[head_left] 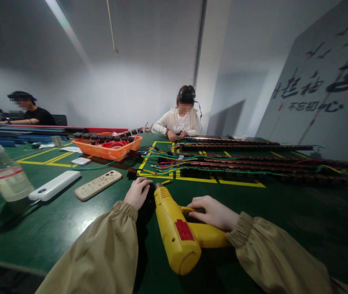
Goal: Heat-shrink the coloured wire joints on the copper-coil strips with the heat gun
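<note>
A yellow heat gun (pixel 178 232) with a red panel lies on its side on the green table, its metal nozzle pointing away from me. My right hand (pixel 215 213) is at its handle, fingers curled by the yellow guard. Left of the nozzle, my left hand (pixel 137 192) rests low over the table with fingers bent together; what they hold, if anything, is hidden. Just past those fingertips lies a short yellow wire end (pixel 167 182). Beyond it is a black connector (pixel 135 173) with wires, near long dark strips (pixel 238 163) trailing green, red and yellow wires.
An orange basket (pixel 112 152) holds dark coiled parts. To the left are a beige remote control (pixel 98 185), a white power bank (pixel 54 185) with a cable, and a jar (pixel 7 175). One person (pixel 178 118) works across the table, another (pixel 34 112) at far left.
</note>
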A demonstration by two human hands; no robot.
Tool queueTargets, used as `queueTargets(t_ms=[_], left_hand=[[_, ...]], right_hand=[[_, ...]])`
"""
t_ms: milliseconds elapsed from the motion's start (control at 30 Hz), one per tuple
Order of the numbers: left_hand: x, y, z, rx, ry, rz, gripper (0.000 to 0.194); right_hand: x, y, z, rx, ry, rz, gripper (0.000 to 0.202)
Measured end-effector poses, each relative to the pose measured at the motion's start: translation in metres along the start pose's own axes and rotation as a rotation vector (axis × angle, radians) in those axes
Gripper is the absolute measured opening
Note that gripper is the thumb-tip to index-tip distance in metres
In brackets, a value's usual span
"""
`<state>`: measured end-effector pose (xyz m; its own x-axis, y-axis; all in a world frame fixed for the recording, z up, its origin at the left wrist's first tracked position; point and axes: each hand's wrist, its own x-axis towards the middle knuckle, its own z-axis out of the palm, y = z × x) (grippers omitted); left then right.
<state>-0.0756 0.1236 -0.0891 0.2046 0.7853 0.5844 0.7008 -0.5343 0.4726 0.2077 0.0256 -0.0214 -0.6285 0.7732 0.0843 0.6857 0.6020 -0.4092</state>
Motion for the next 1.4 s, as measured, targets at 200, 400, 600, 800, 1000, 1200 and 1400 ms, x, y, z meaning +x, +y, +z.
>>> queueTargets(t_ms=[200, 400, 600, 800, 1000, 1200, 1400], left_hand=[[0.001, 0.007, -0.007, 0.014, -0.002, 0.019, 0.019], [0.001, 0.008, -0.009, 0.029, 0.030, 0.023, 0.012], [0.001, 0.007, -0.009, 0.045, 0.032, 0.017, 0.011], [0.001, 0.010, -0.010, 0.061, 0.036, 0.016, 0.011], [0.002, 0.010, -0.011, 0.062, 0.046, -0.003, 0.011], [0.001, 0.016, -0.014, 0.137, 0.041, -0.011, 0.010], [-0.001, 0.024, -0.017, 0.226, 0.034, -0.047, 0.010]], right_hand=[[0.000, 0.000, 0.002, 0.066, -0.002, -0.010, 0.029], [0.002, 0.003, 0.001, 0.112, -0.023, -0.024, 0.032], [0.002, 0.014, -0.003, 0.106, -0.015, -0.028, 0.035], [0.000, 0.042, -0.010, 0.076, 0.045, 0.052, 0.036], [-0.002, 0.044, -0.015, -0.072, 0.068, 0.126, 0.034], [-0.003, 0.021, -0.011, -0.228, 0.034, 0.098, 0.030], [-0.003, 0.000, -0.001, -0.178, -0.001, 0.002, 0.028]])
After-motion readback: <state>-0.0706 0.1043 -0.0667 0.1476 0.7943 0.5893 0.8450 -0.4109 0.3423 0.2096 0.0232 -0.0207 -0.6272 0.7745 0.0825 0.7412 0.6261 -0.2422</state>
